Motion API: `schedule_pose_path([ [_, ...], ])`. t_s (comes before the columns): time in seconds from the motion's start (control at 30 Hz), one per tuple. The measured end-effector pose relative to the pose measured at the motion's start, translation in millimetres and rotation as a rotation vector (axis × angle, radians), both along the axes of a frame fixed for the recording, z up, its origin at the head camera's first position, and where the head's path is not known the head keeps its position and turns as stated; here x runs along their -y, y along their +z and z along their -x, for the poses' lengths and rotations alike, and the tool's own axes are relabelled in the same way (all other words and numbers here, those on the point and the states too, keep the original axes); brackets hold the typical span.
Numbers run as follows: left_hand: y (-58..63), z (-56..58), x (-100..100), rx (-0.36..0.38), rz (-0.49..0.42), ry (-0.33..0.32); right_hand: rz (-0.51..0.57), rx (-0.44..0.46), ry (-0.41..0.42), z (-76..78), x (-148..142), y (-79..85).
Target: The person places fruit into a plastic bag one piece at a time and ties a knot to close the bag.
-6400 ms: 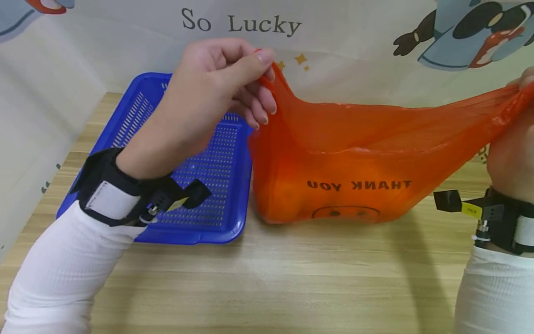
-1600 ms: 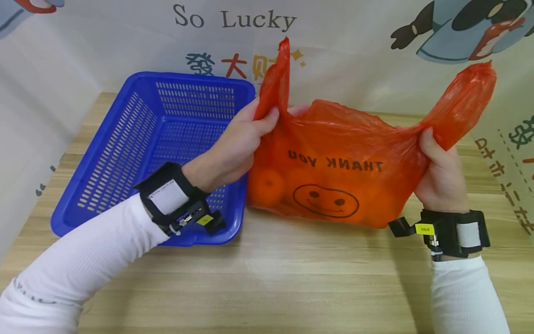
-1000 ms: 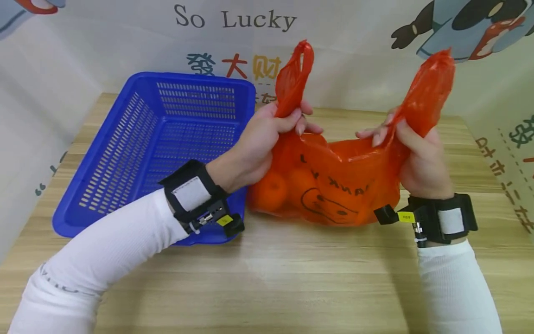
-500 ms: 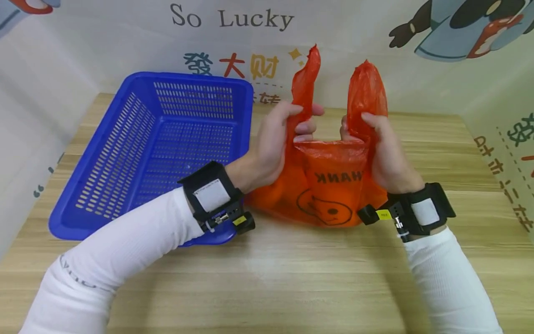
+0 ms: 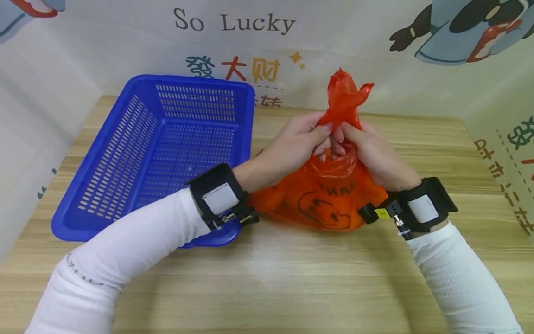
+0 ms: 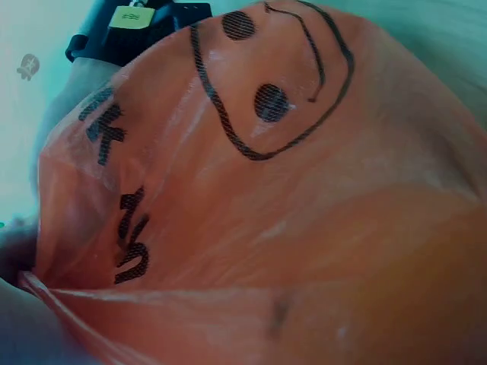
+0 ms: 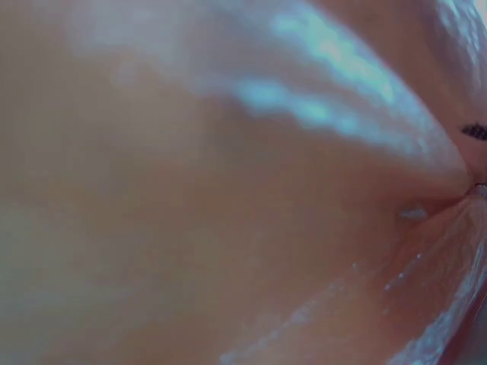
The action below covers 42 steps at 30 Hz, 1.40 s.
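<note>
A red-orange plastic carrier bag sits on the wooden table, printed with a smiley face and mirrored lettering. Its two handles are drawn together and cross above the hands. My left hand pinches one handle from the left, thumb and fingers curled. From the right, my right hand grips the other handle, its fingertips meeting those of the left. Round orange lumps show dimly through the film. In the left wrist view the bag fills most of the picture; in the right wrist view its film is close and blurred.
A blue perforated plastic basket stands left of the bag, with the left forearm across its front corner. The wooden table extends in front. A printed backdrop closes off the back and sides.
The bag's handles were stretched wide, then gathered upright in each hand. Both hands have moved inward until they meet, and the handles now cross. The bag's mouth has narrowed.
</note>
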<state>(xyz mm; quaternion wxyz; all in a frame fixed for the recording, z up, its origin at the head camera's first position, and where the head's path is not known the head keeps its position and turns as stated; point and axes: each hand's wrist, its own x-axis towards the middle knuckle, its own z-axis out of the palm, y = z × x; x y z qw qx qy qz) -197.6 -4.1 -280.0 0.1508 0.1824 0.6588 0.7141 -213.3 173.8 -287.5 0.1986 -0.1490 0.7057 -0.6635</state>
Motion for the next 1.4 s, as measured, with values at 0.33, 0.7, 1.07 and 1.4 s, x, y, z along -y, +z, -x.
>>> schedule_pose_path([
  [0.33, 0.3, 8.4, 2.4, 0.098, 0.009, -0.074, -0.178, -0.116, 0.051, -1.7, 1.3, 7.8],
  [0.7, 1.8, 8.1, -3.8, 0.219, -0.033, 0.094, -0.219, -0.070, 0.118, 11.0, -4.2, 5.9],
  [1.07, 4.5, 3.3, -3.4, 0.198, 0.080, 0.156, -0.343, -0.178, 0.183, 3.5, -4.9, 15.8],
  [1.4, 4.2, -0.4, -3.4, 0.035, 0.020, 0.151, -0.218, -0.307, 0.006, 0.8, 7.8, 17.7],
])
